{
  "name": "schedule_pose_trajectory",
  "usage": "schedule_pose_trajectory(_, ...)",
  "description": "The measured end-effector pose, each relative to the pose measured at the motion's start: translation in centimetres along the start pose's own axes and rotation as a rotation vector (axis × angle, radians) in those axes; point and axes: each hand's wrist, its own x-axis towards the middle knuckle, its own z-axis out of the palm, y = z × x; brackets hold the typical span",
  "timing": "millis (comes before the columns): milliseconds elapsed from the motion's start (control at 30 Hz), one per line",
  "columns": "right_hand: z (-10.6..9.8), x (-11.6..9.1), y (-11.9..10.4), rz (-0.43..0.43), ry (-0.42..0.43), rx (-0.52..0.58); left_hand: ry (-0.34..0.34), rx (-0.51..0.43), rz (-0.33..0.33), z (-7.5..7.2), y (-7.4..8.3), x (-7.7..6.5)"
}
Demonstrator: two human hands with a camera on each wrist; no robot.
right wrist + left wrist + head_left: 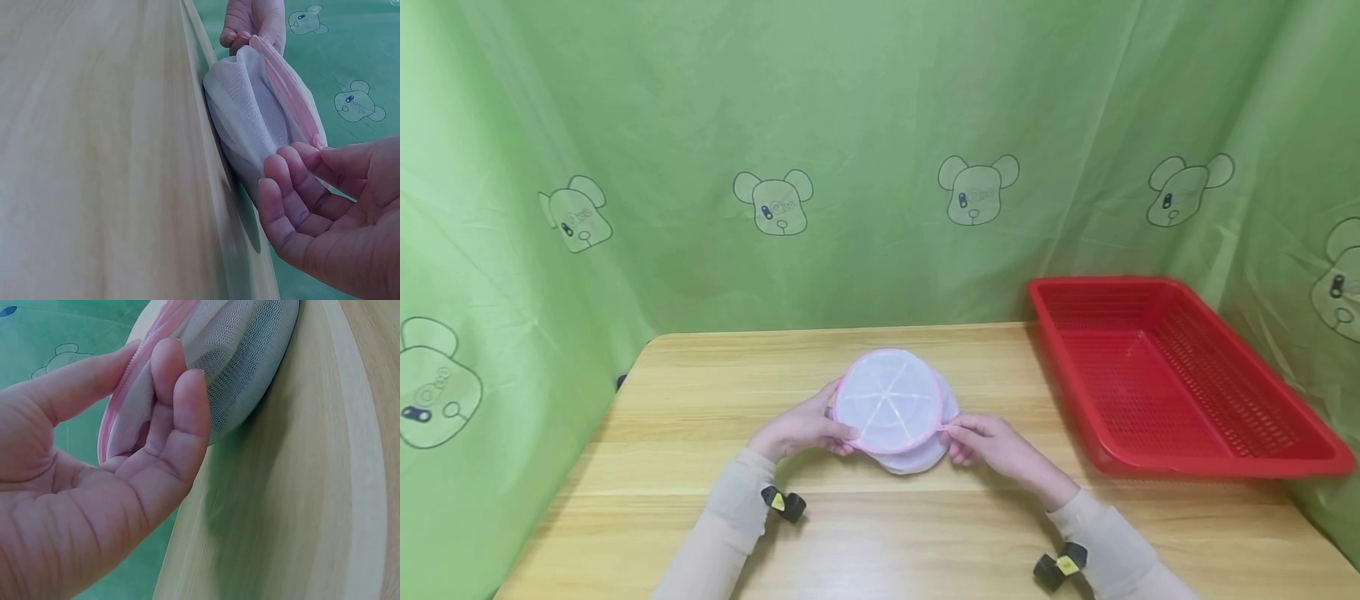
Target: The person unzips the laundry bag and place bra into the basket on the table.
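A round white mesh laundry bag [887,400] with a pink zipper around its top edge is held over the middle of the wooden table. On its left side my left hand [808,425] grips the rim, thumb on top and fingers curled underneath. At the right edge my right hand [992,446] pinches the small pink zipper pull [320,141] between thumb and forefinger. The soft mesh side [244,369] sags in folds below the pink zipper band [290,97]. The left wrist view shows my left fingers [190,403] bent against the mesh.
To the right stands a large red plastic basket [1093,433] with slotted walls, partly past the table's right edge. Green curtains [865,100] with printed bear heads enclose the back and both sides. The table [715,367] has a light wood grain.
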Motion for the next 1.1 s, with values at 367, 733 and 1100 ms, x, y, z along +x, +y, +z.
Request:
schedule_pose_trajectory(367, 0.5, -0.2, -0.2, -0.021, -0.034, 0.007, 0.047, -0.008, -0.016, 0.0, 0.3, 0.0)
schedule_pose_trajectory(733, 1.1, -0.1, -0.3, -0.018, -0.062, -0.002, 0.052, -0.019, -0.006, 0.1, 0.3, 0.1)
schedule_pose_trajectory(1100, 1.6, -0.1, 0.0, -0.028, -0.076, -0.004, -0.001, -0.020, 0.008, 0.2, 0.3, 0.0)
